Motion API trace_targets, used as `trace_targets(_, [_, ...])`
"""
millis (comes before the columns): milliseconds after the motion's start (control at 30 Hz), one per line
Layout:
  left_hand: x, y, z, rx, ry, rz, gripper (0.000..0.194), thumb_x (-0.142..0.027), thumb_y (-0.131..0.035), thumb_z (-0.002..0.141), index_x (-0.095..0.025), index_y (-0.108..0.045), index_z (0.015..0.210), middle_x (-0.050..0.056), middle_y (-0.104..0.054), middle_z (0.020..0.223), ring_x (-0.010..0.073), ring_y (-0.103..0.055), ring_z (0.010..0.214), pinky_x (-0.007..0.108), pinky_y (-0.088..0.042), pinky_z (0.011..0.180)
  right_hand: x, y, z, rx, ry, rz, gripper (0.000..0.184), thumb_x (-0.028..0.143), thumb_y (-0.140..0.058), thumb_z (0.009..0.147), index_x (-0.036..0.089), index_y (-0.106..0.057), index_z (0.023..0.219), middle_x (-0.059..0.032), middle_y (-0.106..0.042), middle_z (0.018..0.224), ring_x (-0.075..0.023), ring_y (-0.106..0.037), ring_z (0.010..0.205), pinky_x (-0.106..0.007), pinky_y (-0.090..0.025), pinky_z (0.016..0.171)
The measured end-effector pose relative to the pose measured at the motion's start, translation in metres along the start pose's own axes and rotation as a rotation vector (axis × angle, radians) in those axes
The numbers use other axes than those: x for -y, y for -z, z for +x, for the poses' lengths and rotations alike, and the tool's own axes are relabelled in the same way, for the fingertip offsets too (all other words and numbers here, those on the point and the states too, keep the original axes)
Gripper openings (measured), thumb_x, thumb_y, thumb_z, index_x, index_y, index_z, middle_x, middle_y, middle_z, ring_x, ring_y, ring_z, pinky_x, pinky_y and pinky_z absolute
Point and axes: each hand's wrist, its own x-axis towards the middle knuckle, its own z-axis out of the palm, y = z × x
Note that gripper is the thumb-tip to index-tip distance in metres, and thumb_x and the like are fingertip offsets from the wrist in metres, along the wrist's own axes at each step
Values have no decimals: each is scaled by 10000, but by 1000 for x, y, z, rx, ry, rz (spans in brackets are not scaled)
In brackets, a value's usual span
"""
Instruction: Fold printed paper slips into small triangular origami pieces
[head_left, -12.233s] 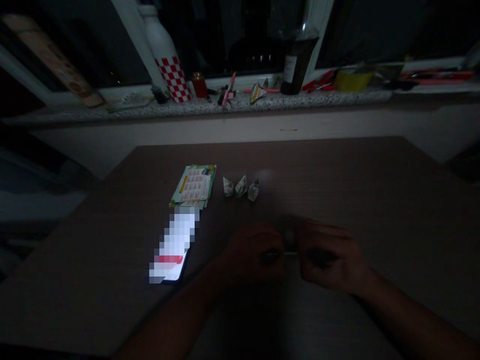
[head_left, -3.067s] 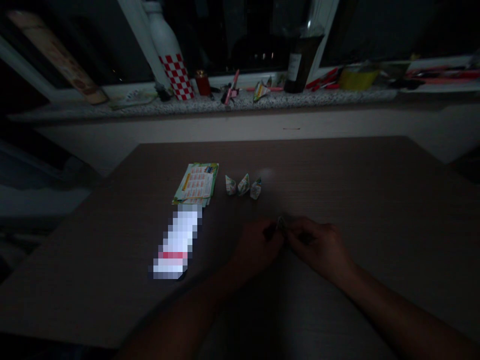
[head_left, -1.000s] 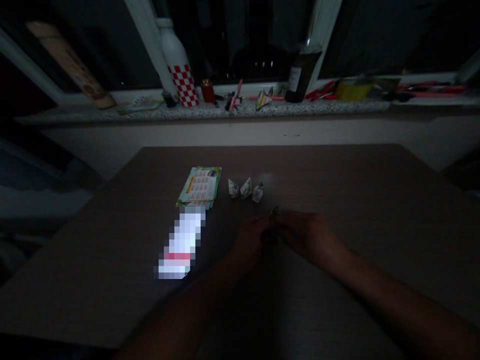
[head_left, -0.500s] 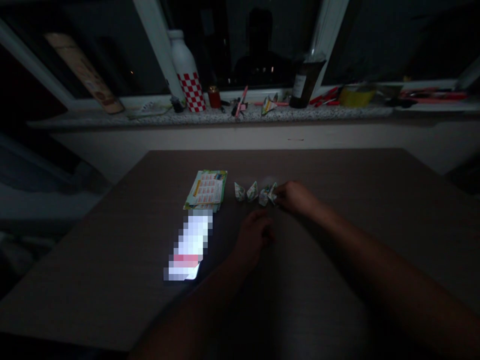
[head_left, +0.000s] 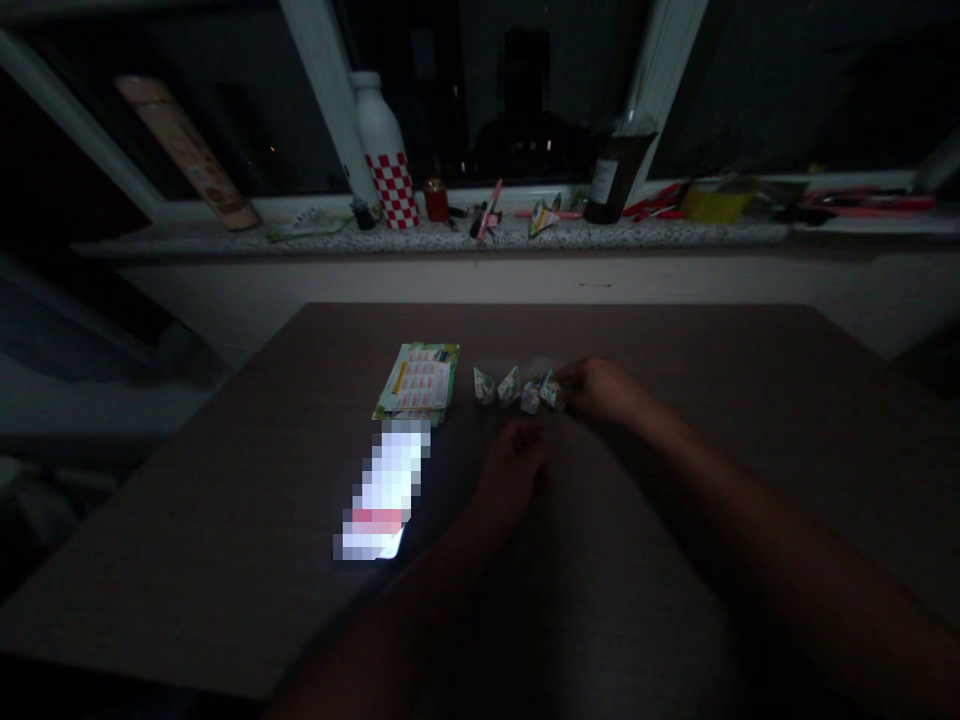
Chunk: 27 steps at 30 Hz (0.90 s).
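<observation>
The room is dark. A row of several small folded paper pieces (head_left: 509, 385) stands on the brown table (head_left: 697, 340). My right hand (head_left: 600, 388) reaches to the row's right end, its fingers pinched on the last folded piece (head_left: 553, 391), which touches the one beside it. My left hand (head_left: 510, 476) rests on the table just in front of the row, fingers loosely curled, with nothing visible in them.
A stack of printed paper sheets (head_left: 418, 382) lies left of the row, with a lit phone (head_left: 382, 492) in front of it. The windowsill behind holds a white bottle with red checks (head_left: 384, 150), a dark bottle (head_left: 615, 170), another folded piece (head_left: 541, 217) and small clutter.
Both hands worked a paper piece together in front of the row. My right hand then carried it forward to the row's right end, and my left hand stayed behind on the table.
</observation>
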Motion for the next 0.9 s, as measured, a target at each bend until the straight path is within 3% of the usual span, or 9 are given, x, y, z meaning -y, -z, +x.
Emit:
trace_targets(67, [-9,6,-2,49,-87,226,196,-229,-563,753,-165,-576,937,-27,-556,631,112,-527,534,220,-396,513,-1,2,-8,-27,-1,31,300,188,-560,789,169,-712,1047,-74,-743,943,-176,-672,765,-212,-424,628])
trace_targets(167, [-31,22,-5,95,-295,649,180,-275,-591,781,-181,-632,929,50,-660,846,180,-615,750,274,-454,663,-1,3,-27,-72,0,64,264,208,-537,822,153,-719,1004,-89,-742,913,-183,-669,742,-231,-436,638])
trace_targets(233, [-48,38,-2,20,-405,958,186,-306,-591,794,-185,-657,919,83,-667,921,231,-618,853,325,-456,756,1,1,-43,-85,10,89,264,254,-518,853,165,-709,1012,-80,-743,893,-181,-670,721,-239,-445,636])
trace_targets(300, [-64,57,6,-33,-413,1244,225,-299,-579,803,-175,-660,972,113,-657,1003,268,-606,952,355,-443,839,4,-4,-59,-94,39,148,260,276,-501,868,177,-707,992,-69,-739,835,-182,-666,685,-250,-450,615])
trace_targets(400, [-79,84,25,-127,-286,1568,332,-280,-592,783,-161,-627,1091,140,-613,1155,284,-560,1086,349,-427,905,7,-13,-79,-89,17,223,257,297,-516,861,176,-706,984,-64,-732,758,-186,-659,623,-262,-448,562])
trace_targets(567, [-81,108,48,-102,-175,1637,327,-251,-655,712,-158,-677,1024,159,-645,1122,284,-609,998,326,-460,812,6,-27,-92,-139,-3,314,282,320,-514,871,164,-693,1022,-80,-744,867,-201,-693,711,-288,-497,636])
trace_targets(700, [-81,110,51,-79,-132,1645,190,-232,-585,769,-154,-719,877,159,-696,959,261,-648,857,309,-452,719,3,-28,-94,-140,-1,351,273,322,-532,862,166,-697,1013,-80,-743,895,-208,-697,760,-304,-508,697])
trace_targets(900, [-86,111,51,-144,-121,1626,214,-252,-544,805,-138,-725,802,165,-704,843,239,-647,740,294,-413,639,3,-26,-96,-151,-3,387,256,329,-523,866,173,-702,961,-65,-737,827,-203,-684,718,-294,-496,654])
